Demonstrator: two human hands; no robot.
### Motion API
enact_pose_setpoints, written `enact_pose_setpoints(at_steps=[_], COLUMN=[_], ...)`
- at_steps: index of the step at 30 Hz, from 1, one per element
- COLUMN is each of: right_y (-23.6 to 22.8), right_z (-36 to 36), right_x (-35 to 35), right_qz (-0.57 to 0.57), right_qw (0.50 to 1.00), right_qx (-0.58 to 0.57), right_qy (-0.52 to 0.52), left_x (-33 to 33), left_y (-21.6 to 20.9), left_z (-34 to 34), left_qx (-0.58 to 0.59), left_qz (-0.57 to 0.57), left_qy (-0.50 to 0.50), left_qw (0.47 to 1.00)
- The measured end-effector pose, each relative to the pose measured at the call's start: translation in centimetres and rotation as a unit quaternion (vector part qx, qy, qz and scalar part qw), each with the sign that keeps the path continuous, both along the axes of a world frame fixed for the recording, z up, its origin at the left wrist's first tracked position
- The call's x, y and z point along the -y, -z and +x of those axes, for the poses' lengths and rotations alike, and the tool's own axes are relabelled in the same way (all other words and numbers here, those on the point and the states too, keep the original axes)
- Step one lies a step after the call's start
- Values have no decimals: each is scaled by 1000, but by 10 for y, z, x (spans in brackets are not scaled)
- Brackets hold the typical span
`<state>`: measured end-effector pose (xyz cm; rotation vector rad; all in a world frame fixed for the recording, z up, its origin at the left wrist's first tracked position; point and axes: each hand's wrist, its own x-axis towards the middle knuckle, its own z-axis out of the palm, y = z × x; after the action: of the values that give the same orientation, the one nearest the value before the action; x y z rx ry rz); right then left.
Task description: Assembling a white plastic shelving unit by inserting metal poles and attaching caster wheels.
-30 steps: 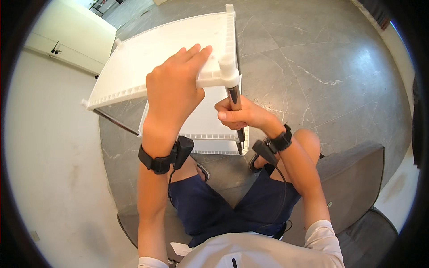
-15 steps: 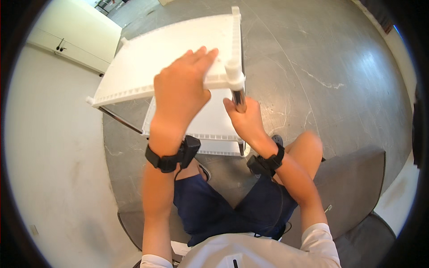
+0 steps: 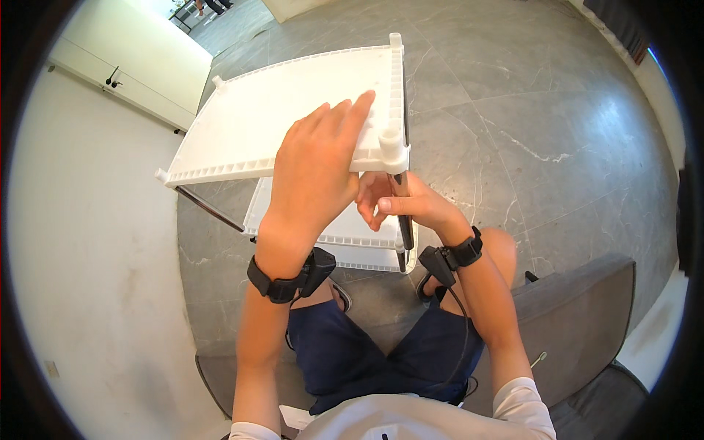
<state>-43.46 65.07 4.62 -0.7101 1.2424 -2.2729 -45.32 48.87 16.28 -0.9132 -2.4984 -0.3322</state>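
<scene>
A white plastic shelf rack with metal tube posts stands in front of me, and its top shelf [image 3: 249, 117] is slightly tilted in view. My left hand [image 3: 315, 161] grips the front edge of that shelf near its right corner. Its fingers lie on the upper face, and the thumb is mostly hidden at the edge. Just below the corner socket [image 3: 392, 147], my right hand [image 3: 422, 205] loosely wraps the metal post [image 3: 402, 187]. The right thumb crosses in front, while the curled fingers show on the post's left side.
Lower white shelves [image 3: 352, 238] hang beneath the top one. A white wall [image 3: 103, 242] rises on the left, with a cabinet-like white panel [image 3: 139, 66] beyond it. I sit on a grey sofa [image 3: 579, 315]. Far off at the upper left are a person's legs [image 3: 213, 6].
The rack appears lower and slightly to the right in view. My right hand has shifted its hold on the post, its fingers now showing on the left side. My left hand stays on the shelf.
</scene>
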Motion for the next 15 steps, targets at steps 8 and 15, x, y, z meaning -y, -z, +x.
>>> enact_pose_setpoints(at_steps=[8, 15], right_y=[-2, -9], right_z=[4, 19], right_x=[1, 19], right_qz=[126, 221], right_qw=[991, 944], right_qx=[36, 32], right_qy=[29, 244], left_x=[-5, -5], left_y=[11, 10], left_z=[-9, -7], left_qx=[-62, -55], left_qz=[-20, -15], left_qy=[61, 14], left_qw=[996, 998])
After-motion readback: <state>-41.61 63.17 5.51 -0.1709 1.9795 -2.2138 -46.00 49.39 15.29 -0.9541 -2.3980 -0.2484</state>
